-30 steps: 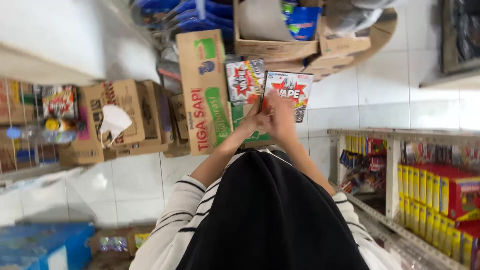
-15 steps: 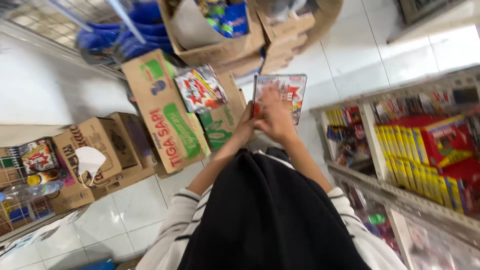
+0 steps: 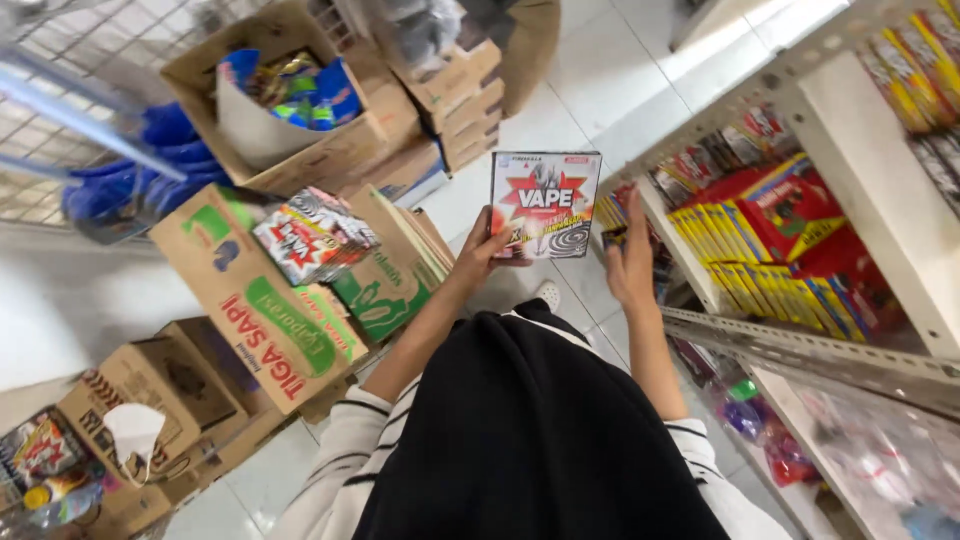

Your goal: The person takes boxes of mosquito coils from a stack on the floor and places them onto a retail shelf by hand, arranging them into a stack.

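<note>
Nearest the camera, a black garment (image 3: 530, 440) over striped sleeves is filling the lower middle, with both forearms reaching away from it. The left hand (image 3: 490, 245) is gripping the lower left corner of a flat box (image 3: 545, 204) with a red starburst and a dark coil printed on it, thumb on the front and fingers behind, holding it upright in the air above the white tiled floor (image 3: 590, 90). The right hand (image 3: 632, 255) is hovering just beside the box's right edge, open with fingers extended, apparently not touching it (the gap is hard to judge from this angle). To the right, a metal shelf (image 3: 800, 345) is carrying rows of yellow and red packets (image 3: 770, 250). To the left, an open carton (image 3: 260, 300) is holding more boxes of the same starburst design (image 3: 310, 235). Farther off, another carton (image 3: 270, 110) with blue and green packets is standing beside a wire cage (image 3: 60, 100).
</note>
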